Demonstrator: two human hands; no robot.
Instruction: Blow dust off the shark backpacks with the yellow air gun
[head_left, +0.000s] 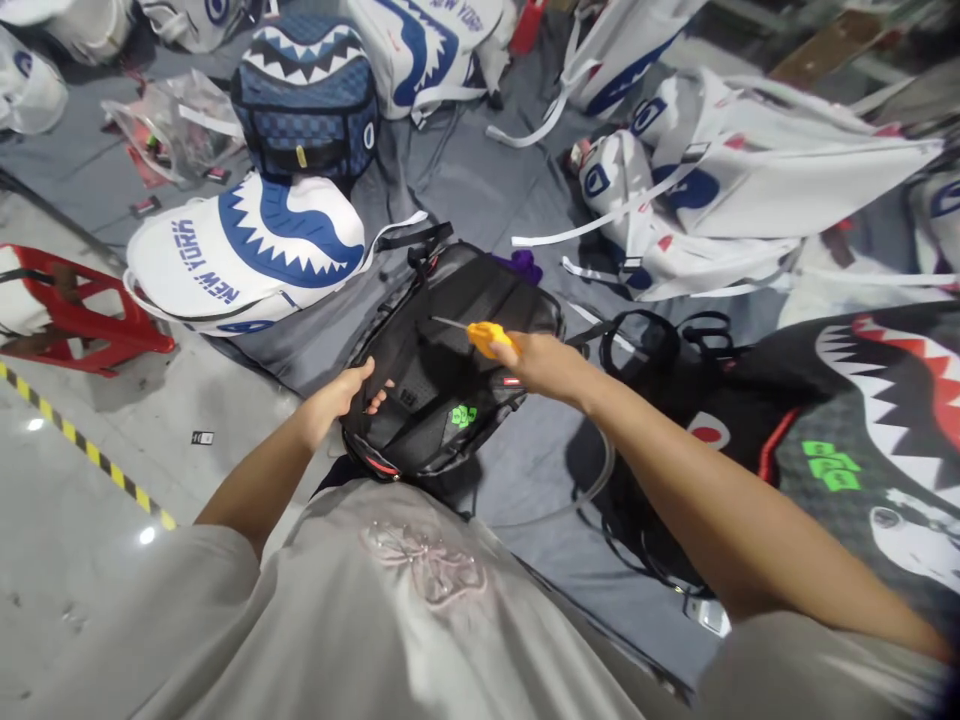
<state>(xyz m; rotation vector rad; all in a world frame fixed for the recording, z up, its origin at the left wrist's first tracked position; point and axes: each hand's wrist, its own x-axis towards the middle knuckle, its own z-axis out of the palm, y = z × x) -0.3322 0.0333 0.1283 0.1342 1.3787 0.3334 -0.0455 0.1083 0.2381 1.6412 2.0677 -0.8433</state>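
Note:
A black backpack with a green logo and red trim lies on a grey sheet in front of me. My left hand grips its near left edge, fingers curled around the fabric. My right hand is closed on a screwdriver with a yellow handle; its thin metal shaft points left over the middle of the backpack.
White and blue shark-mouth backpacks and a blue checkered one lie behind. More white bags sit at the back right, black shark-print bags at the right. A red stool stands left by a yellow-black floor stripe.

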